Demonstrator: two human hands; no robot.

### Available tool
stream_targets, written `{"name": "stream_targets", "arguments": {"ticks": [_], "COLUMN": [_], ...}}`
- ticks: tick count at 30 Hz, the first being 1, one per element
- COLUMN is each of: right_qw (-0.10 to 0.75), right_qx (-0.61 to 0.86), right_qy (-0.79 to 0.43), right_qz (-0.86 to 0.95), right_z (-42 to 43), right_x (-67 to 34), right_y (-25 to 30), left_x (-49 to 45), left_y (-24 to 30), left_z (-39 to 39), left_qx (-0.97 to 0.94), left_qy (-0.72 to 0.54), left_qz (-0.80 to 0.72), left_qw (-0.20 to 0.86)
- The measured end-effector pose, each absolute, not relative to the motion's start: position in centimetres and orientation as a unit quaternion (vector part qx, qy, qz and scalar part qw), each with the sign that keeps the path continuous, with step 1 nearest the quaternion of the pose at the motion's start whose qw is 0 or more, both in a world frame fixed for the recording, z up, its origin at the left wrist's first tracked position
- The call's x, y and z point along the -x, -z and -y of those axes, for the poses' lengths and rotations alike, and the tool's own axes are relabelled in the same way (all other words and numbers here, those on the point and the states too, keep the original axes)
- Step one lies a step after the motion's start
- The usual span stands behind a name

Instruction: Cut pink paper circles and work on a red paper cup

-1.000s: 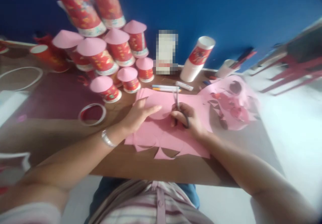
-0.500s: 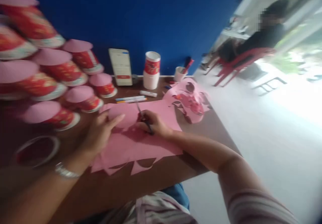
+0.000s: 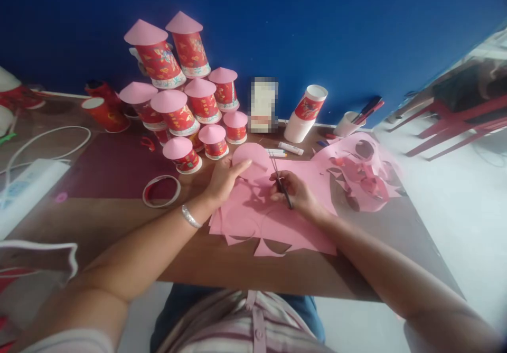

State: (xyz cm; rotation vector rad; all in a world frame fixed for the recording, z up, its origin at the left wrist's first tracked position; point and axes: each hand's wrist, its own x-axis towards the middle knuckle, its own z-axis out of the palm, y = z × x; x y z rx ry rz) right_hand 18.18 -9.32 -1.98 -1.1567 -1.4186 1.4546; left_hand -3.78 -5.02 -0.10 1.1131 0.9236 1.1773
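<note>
My left hand (image 3: 225, 179) is closed on the left edge of a round pink paper disc (image 3: 249, 157), its thumb lying across the top. In my right hand (image 3: 297, 190) is a pair of dark scissors (image 3: 283, 189), the blades pointing up and away beside the disc's right edge. Under both hands lie sheets of pink paper (image 3: 309, 226), with curved cut-outs along the near edge. Left of them stand several red patterned paper cups (image 3: 174, 118), stacked in tiers and topped with pink paper cones (image 3: 181, 23).
Pink paper scraps (image 3: 368, 178) lie at the right. Along the wall stand a phone (image 3: 264, 104), stacked white cups (image 3: 300, 127) and a pen cup (image 3: 346, 126). A tape roll (image 3: 162, 177) and power strip (image 3: 35, 192) are at the left. A red chair (image 3: 455, 112) stands beyond.
The view has swung left, showing more of the table's left side and the cup stack. My left hand still holds the disc, and my right hand the scissors.
</note>
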Motion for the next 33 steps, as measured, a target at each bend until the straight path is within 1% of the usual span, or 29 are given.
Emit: {"name": "stream_targets", "arguments": {"ticks": [6,10,15,20,28,33], "right_qw": [0.378,0.38,0.385,0.38,0.392,0.401], "right_qx": [0.459,0.465,0.508,0.528,0.492,0.459], "right_qy": [-0.573,-0.564,-0.559,-0.536,-0.53,-0.497], "right_qz": [0.564,0.567,0.531,0.538,0.569,0.618], "right_z": [9.6,9.6,9.5,9.7,9.6,9.1], "right_x": [-18.8,-18.8,-18.7,-18.8,-19.2,-19.8], "right_y": [1.0,0.8,1.1,1.2,1.0,1.4], "left_x": [4.3,4.4,4.7,4.8,5.1,5.1], "left_y": [0.7,0.9,0.9,1.0,1.3,1.3], "left_z": [4.7,4.5,4.4,4.3,4.2,4.0], "left_qx": [-0.475,-0.485,-0.499,-0.504,-0.499,-0.492], "left_qy": [-0.499,-0.504,-0.492,-0.499,-0.488,-0.507], "left_qz": [-0.411,-0.395,-0.402,-0.398,-0.433,-0.394], "left_qw": [0.597,0.596,0.589,0.582,0.57,0.588]}}
